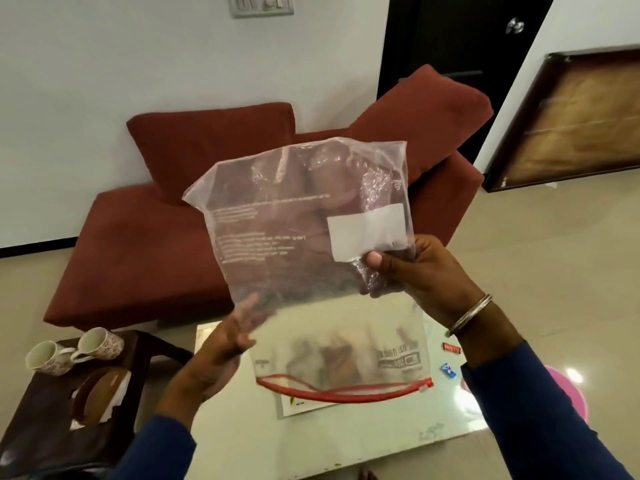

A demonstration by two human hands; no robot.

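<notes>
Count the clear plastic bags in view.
2: one clear printed plastic bag pinched by the right hand; one red-zipped clear plastic bag flat on the glossy table.

Clear plastic bag (298, 220) (white label, printed text) — held upright, red zip edge lowest.

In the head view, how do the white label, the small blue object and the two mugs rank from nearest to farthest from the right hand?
1. white label: on the clear bag, at the thumb of the right hand.
2. small blue object: on the table, below that hand.
3. two mugs: far left, on the side table.
</notes>
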